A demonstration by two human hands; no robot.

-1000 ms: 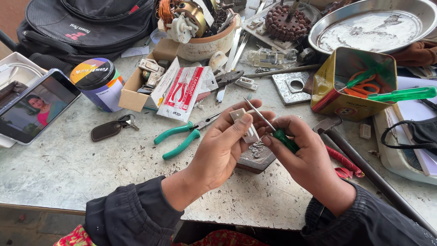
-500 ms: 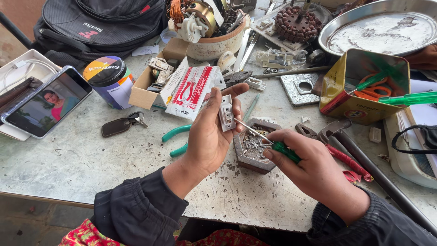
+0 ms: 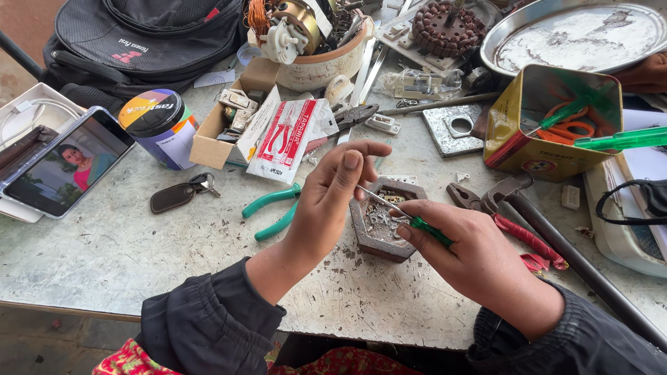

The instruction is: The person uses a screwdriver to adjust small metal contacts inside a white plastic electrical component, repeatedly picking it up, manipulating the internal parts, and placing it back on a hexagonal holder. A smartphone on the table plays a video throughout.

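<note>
A thin green-handled screwdriver (image 3: 417,221) is pinched by the right hand (image 3: 479,260), its tip touched by left hand (image 3: 330,201) fingers; a hexagonal tray (image 3: 382,222) lies beneath, green pliers (image 3: 274,208) beside

A worn, speckled grey worktable (image 3: 104,257) is filling most of the view under soft daylight. Bare reddish-brown floor (image 3: 21,21) is showing at the upper left, and grey ground below the table's front edge.
</note>
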